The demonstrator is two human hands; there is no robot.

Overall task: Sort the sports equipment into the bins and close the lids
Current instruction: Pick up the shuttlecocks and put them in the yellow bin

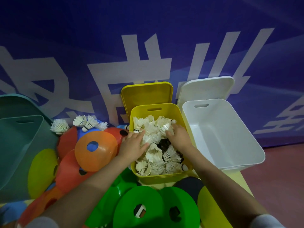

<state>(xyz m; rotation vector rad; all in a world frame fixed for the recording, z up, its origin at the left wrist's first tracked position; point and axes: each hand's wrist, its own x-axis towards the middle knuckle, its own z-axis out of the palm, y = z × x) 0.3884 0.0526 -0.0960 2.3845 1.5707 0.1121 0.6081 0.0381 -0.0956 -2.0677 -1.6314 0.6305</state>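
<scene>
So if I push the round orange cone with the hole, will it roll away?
Probably not: the flat orange plastic disc cone lies tilted on the piled red cones, so it would likely slide rather than roll. It looks thin and light, so a small nudge should shift it, maybe slightly bendy.

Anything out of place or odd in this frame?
Yes: a few shuttlecocks lie loose on the cone pile, outside the yellow bin holding the rest. The white bin appears empty.
</scene>
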